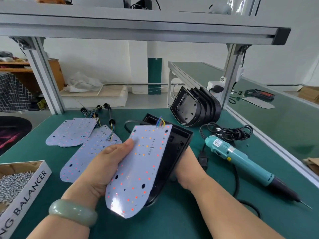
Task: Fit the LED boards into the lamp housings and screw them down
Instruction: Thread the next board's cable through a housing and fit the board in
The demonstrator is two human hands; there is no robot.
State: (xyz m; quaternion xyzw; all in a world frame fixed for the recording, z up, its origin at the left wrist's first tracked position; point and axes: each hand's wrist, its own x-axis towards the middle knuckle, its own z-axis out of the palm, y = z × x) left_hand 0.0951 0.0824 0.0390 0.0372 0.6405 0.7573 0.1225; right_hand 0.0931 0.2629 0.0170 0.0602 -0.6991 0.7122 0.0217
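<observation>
Holds a white, tongue-shaped LED board dotted with red and orange diodes (pixel 141 163) in the left hand (pixel 103 163), pinched between the thumb, flat on the lit face, and the other fingers, out of sight behind. Wears a pale green bangle (pixel 72 213) on that wrist. Keeps the board tilted over a black plastic lamp housing (pixel 176 145), right edge against the housing's open side, left edge lifted clear, not yet seated. Carries a short bundle of coloured wires (pixel 160 122) at the board's straight far edge. Props the housing from the right with the right hand (pixel 188 171); fingers hidden behind the shell, so cannot tell whether curled round it or straight.

Lying on the green table mat (pixel 172 221) to the left: several more white LED boards (pixel 72 133), overlapping, wired at their far ends. Just right of the held housing: a teal electric screwdriver (pixel 245 161), bit toward the near right, with a bunched black cable (pixel 231 133) behind it. Farther back, standing on edge: a nested stack of black housings (pixel 195 109). At the near left corner: a cardboard box of silver screws (pixel 34 185), lettered BALANCER on its white side.
</observation>
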